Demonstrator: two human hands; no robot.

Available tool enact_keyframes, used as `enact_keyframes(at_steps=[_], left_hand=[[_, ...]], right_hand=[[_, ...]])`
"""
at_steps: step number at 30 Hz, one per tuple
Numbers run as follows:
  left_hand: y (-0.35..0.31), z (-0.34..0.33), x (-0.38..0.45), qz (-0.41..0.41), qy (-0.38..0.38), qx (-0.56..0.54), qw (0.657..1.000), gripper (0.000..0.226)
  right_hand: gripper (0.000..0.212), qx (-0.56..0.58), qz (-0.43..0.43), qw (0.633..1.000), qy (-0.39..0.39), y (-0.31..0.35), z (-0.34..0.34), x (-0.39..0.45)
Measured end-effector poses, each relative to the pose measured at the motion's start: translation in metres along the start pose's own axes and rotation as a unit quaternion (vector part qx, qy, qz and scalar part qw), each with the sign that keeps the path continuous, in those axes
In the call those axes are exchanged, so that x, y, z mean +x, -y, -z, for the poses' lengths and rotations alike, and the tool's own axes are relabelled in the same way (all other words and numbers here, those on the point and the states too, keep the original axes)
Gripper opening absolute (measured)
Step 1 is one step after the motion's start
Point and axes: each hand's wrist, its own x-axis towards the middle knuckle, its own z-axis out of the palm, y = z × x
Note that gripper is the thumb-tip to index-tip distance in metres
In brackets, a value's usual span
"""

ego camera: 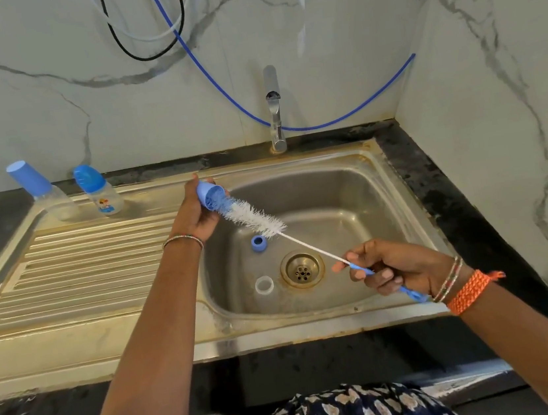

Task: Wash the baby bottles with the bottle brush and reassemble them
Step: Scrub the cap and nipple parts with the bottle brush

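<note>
Here we grip the light, likely slippery blue cap (208, 196) in our left hand (194, 213) over the sink (334, 200), our right hand (397, 269) pinching the bendy bottle brush (255, 217) by its handle.

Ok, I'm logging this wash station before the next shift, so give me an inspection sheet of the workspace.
Surface: steel sink with ribbed drainboard, rim stained.
Job's things: blue cap on bottle brush; blue ring and clear bottle in basin; two capped bottles on drainboard.
Clutter: nothing seen.
Grippers: left hand grips cap; right hand pinches brush handle.
Cables: blue hose, black cable on wall.
Surroundings: tap, no water seen running; marble walls.
</note>
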Motion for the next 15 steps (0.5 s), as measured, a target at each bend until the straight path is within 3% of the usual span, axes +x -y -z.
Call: enact_keyframes(at_steps=[1, 2, 3, 5, 6, 7, 9, 11, 15], left_hand=[[-0.002, 0.001, 0.001, 0.019, -0.014, 0.007, 1.000, 0.036], [-0.004, 0.003, 0.003, 0.045, -0.028, 0.020, 0.998, 0.039], [-0.007, 0.007, 0.002, 0.075, -0.041, 0.037, 0.996, 0.042], [-0.011, 0.011, 0.001, 0.123, -0.060, 0.073, 0.988, 0.048], [-0.011, 0.011, 0.000, 0.135, -0.070, 0.081, 0.985, 0.049], [-0.011, 0.011, 0.000, 0.134, -0.077, 0.080, 0.985, 0.045], [-0.012, 0.005, -0.001, 0.117, -0.084, 0.070, 0.987, 0.028], [-0.010, -0.003, -0.002, 0.103, -0.104, 0.042, 0.988, 0.025], [-0.007, -0.011, -0.003, 0.063, -0.133, -0.020, 0.989, 0.021]], right_hand=[[0.023, -0.100, 0.036, 0.993, -0.056, 0.001, -0.004, -0.001], [0.016, -0.246, 0.080, 0.956, -0.136, 0.001, -0.006, -0.002], [0.013, -0.417, 0.117, 0.872, -0.228, 0.002, -0.005, -0.001], [0.015, -0.650, 0.236, 0.618, -0.375, 0.002, -0.003, -0.003], [0.020, -0.690, 0.305, 0.514, -0.408, 0.003, -0.004, -0.008], [0.026, -0.694, 0.366, 0.453, -0.422, 0.005, -0.006, -0.013], [0.033, -0.684, 0.437, 0.383, -0.441, 0.011, -0.010, -0.021], [0.031, -0.691, 0.441, 0.347, -0.455, 0.018, -0.013, -0.024], [0.006, -0.685, 0.357, 0.384, -0.506, 0.022, -0.011, -0.023]])
